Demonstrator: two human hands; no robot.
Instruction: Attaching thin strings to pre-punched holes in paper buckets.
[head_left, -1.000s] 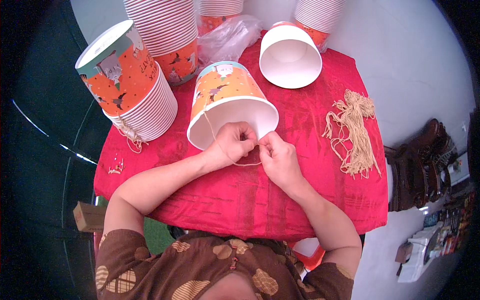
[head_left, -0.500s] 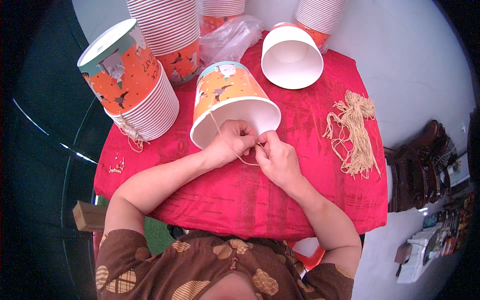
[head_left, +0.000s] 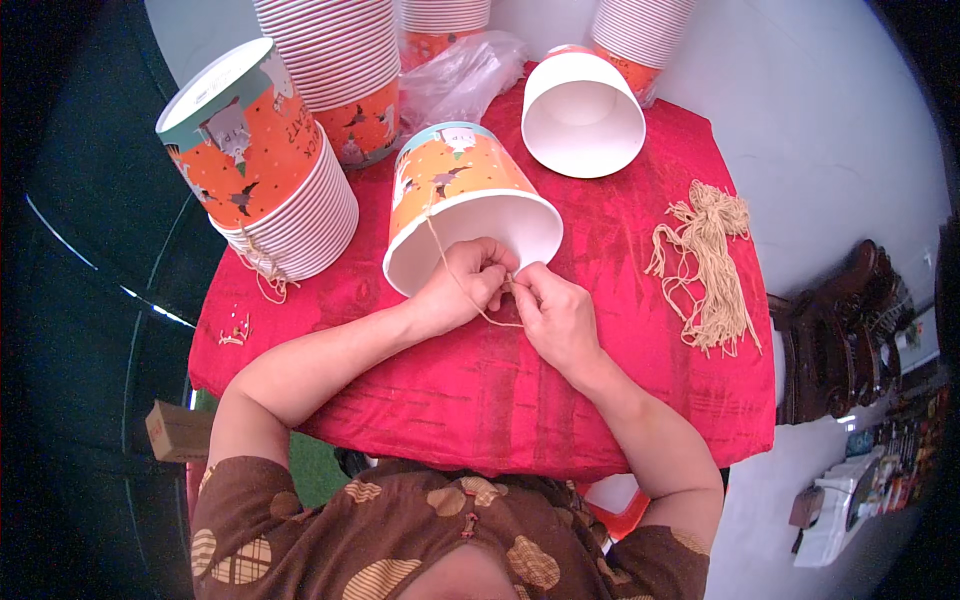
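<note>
An orange paper bucket [head_left: 470, 172] with a teal base band and bird pictures lies on its side, its white mouth facing me. Tan string [head_left: 446, 262] comes out through the bucket's side near the rim and loops down to my fingers. My left hand [head_left: 466, 283] is at the mouth, thumb and fingers pinched on the string. Close against it, my right hand [head_left: 553, 312] also pinches the string, its fingertips nearly touching the left ones. The exact shape of the string between the fingertips is too small to make out.
A bundle of tan strings [head_left: 712, 265] lies on the red tablecloth [head_left: 640, 400] at right. Nested buckets [head_left: 262, 160], some string at their rims, stand at left. Behind are a tall stack [head_left: 335, 60], a plastic bag [head_left: 460, 80] and a single tipped bucket [head_left: 583, 120].
Both hands have shifted only slightly, fingers still together on the string. The bucket has moved a touch to the right.
</note>
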